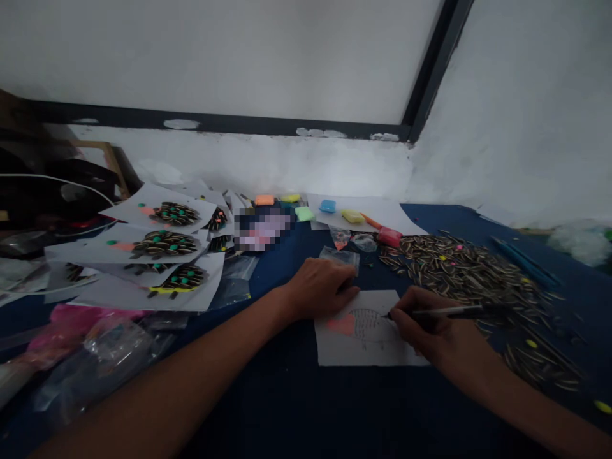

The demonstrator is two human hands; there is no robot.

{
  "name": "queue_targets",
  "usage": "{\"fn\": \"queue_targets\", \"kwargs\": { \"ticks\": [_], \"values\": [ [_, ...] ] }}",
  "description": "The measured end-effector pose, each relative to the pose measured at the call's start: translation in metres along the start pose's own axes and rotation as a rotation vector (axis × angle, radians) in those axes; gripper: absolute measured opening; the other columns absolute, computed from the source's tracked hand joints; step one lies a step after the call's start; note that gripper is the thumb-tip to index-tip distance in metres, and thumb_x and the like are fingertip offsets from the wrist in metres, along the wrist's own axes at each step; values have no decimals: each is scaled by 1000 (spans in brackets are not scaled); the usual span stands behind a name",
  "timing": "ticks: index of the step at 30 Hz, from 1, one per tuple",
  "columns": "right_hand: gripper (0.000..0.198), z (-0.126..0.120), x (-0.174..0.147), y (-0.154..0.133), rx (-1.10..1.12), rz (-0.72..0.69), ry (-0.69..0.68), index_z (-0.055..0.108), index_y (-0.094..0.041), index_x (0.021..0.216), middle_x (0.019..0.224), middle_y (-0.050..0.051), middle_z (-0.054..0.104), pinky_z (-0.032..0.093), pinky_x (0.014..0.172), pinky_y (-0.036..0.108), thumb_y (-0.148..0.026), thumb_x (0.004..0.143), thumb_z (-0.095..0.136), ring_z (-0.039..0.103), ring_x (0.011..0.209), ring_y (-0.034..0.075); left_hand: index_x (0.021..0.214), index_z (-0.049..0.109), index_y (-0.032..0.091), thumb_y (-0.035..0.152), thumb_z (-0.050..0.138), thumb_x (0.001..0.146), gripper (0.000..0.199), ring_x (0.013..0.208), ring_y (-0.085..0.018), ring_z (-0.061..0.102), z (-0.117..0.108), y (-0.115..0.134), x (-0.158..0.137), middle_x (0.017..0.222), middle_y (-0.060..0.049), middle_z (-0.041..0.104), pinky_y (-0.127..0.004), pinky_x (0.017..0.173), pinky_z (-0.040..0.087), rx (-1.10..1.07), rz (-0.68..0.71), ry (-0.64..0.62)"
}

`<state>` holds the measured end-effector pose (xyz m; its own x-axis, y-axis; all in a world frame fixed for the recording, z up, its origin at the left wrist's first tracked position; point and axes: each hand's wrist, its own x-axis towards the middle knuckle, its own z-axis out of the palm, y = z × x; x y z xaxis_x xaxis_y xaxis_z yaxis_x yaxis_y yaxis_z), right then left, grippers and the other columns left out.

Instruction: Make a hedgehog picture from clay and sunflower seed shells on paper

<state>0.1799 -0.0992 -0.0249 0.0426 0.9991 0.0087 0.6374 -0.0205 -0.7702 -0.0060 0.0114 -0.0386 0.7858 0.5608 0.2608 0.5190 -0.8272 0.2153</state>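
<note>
My right hand (pixel 430 328) pinches a dark pen (pixel 452 312), its tip at the drawing on a small white sheet of paper (pixel 370 357). The sheet carries a rounded outline filled with short pen strokes, and beside it a flat orange-pink pointed shape (pixel 342 324). At the sheet's upper left edge rests my left hand (pixel 325 287), palm down, with the thumb somewhat apart from the bent fingers; it grips nothing that I can see. Just beyond it lies a small clear plastic bag (pixel 342 258).
Striped sunflower seeds (pixel 459 268) lie heaped at the right, near a blue tool (pixel 526 260). Papers with seed-covered figures (pixel 176 245) are stacked at the left, above crumpled plastic bags (pixel 115 347). Coloured clay packets (pixel 327 206) line the back by the wall.
</note>
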Motion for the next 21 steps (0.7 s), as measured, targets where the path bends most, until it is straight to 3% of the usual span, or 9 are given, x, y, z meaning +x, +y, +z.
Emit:
{"fn": "queue_targets", "kwargs": {
  "ticks": [21],
  "values": [
    [27, 1, 0, -1, 7, 20, -26, 48, -22, 65, 52, -5, 43, 29, 40, 23, -43, 82, 52, 41, 45, 10, 79, 55, 19, 35, 48, 88, 20, 72, -17, 59, -1, 1, 0, 79, -3, 65, -28, 60, 38, 7, -5, -18]
  ]
}}
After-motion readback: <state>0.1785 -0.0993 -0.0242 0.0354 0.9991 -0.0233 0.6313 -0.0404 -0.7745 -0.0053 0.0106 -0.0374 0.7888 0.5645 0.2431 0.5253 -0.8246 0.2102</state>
